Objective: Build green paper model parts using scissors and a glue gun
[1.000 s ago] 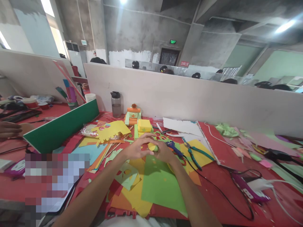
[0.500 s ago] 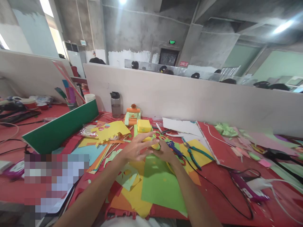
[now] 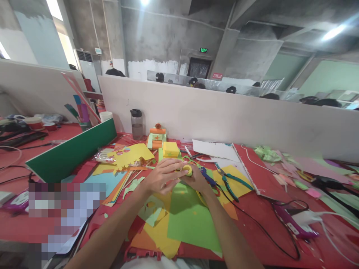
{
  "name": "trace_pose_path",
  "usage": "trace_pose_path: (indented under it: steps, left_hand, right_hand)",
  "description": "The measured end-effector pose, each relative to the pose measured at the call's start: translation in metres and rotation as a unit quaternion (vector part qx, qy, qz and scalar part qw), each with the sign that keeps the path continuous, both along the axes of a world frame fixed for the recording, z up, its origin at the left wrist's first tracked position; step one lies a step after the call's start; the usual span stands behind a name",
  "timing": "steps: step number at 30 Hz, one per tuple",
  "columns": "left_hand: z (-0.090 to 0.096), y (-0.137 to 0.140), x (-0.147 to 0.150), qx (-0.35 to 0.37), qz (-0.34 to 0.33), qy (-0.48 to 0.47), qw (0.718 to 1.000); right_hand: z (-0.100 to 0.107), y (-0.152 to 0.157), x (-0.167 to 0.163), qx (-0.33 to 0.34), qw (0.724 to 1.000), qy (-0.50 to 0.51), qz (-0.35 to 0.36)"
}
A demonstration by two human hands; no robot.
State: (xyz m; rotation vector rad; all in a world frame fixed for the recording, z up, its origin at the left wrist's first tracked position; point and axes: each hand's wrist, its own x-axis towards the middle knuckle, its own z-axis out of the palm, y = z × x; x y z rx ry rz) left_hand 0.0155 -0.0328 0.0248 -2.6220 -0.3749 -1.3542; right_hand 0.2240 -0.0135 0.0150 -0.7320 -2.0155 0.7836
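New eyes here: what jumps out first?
The left hand and right hand, together at a small yellow round piece near a bright green sheet, centre. Then the dark green board standing on edge at left, and teal-handled pliers on yellow paper at right.

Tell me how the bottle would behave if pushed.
The bottle stands tall and narrow, so a high push could tip it. Its lower part looks liquid-filled, probably adding weight. Toppled, its rounded body might roll.

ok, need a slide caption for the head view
Both hands at a small round yellow piece, over a red table strewn with coloured paper, teal-handled pliers lying to the right.
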Motion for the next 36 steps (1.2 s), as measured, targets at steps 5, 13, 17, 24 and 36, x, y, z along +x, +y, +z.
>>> trace_pose_path:
  steps: [5, 13, 17, 24, 36]
  left_hand:
    - [-0.0016, 0.0005, -0.0001, -0.005, -0.002, -0.016, 1.000]
    - [-0.0024, -0.0025, 0.0040, -0.067, 0.047, -0.068, 0.994]
    - [-0.0034, -0.0035, 0.0042, -0.089, 0.056, -0.083, 0.991]
    - [-0.0062, -0.0035, 0.0050, -0.093, 0.057, -0.065, 0.992]
    - [-0.0041, -0.0053, 0.0077, -0.047, 0.045, -0.053, 0.996]
  right_hand:
    - [0.0034, -0.0030, -0.0014, -0.015, 1.000, 0.003, 0.005]
    - [0.0018, -0.0031, -0.0018, -0.013, 0.999, 0.029, -0.034]
    - [0.0034, -0.0034, 0.0007, 0.015, 0.999, 0.005, -0.031]
    - [0.0023, -0.0038, 0.0012, 0.015, 0.999, -0.002, -0.030]
    - [0.0008, -0.0030, 0.0000, 0.008, 0.999, -0.004, -0.045]
